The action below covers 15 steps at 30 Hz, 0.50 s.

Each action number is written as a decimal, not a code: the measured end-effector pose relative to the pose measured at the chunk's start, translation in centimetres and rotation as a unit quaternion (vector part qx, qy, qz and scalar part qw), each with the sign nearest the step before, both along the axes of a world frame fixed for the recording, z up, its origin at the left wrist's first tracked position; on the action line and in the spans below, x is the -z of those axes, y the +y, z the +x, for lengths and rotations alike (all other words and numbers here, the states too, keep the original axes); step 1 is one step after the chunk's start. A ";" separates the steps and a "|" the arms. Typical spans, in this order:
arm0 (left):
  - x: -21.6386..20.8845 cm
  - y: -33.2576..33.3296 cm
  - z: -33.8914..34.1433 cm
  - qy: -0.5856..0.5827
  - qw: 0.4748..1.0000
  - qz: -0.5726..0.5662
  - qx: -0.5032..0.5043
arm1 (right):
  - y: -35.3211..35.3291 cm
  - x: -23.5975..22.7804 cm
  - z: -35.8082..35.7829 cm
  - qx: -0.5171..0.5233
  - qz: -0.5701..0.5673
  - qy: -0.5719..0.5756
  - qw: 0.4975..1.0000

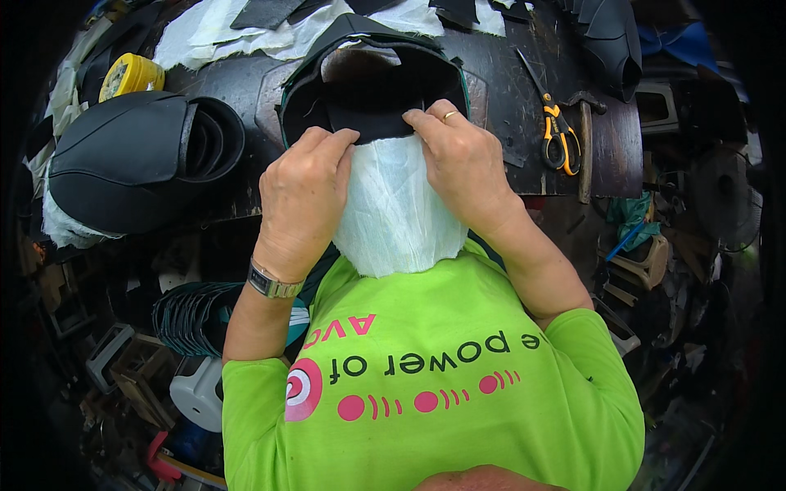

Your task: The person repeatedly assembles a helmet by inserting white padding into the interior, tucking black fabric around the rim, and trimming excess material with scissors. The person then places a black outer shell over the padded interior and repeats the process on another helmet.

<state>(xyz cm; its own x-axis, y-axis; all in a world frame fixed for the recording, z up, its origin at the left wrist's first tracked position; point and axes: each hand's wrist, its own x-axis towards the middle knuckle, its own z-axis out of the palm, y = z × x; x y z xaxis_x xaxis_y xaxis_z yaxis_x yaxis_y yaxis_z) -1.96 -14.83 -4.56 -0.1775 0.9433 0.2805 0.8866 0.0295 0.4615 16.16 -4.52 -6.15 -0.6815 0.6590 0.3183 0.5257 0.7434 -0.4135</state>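
A pale white piece of cloth (399, 217) hangs from the near edge of a black, rounded shoe-upper-like piece (360, 26) standing on the table. My left hand (307, 184) pinches the cloth's upper left corner, thumb and forefinger closed at the black edge. At the opposite corner, my right hand (463, 155) has its fingers pinched on the same cloth. Inside, the black piece is dark, with a light patch at its far wall. Whether the cloth is fixed to the black material cannot be seen.
Nested black pieces (115, 151) lie left, below a yellow tub (131, 76). Orange-handled scissors (560, 139) and a hammer (585, 151) rest right on the dark table (618, 151). White cloth sheets (237, 31) cover the back; more black pieces (606, 41) stand far right.
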 end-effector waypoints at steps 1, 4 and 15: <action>0.0 0.0 0.0 0.000 1.000 -0.003 0.001 | 0.0 0.1 0.0 0.001 0.000 -0.002 1.000; 0.1 0.0 -0.2 0.006 1.000 -0.014 0.007 | 0.0 0.1 -0.1 0.008 -0.002 -0.012 1.000; -0.5 0.2 0.3 0.075 0.995 -0.055 0.020 | 0.8 -0.2 0.3 0.013 -0.067 -0.012 0.998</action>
<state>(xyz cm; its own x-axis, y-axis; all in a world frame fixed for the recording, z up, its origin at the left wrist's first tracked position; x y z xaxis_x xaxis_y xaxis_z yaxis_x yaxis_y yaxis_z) -1.70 -14.61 -4.09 -0.1031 0.9753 0.1954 0.9470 0.0361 0.3192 16.44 -3.70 -5.94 -0.6696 0.7125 0.2099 0.5558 0.6681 -0.4948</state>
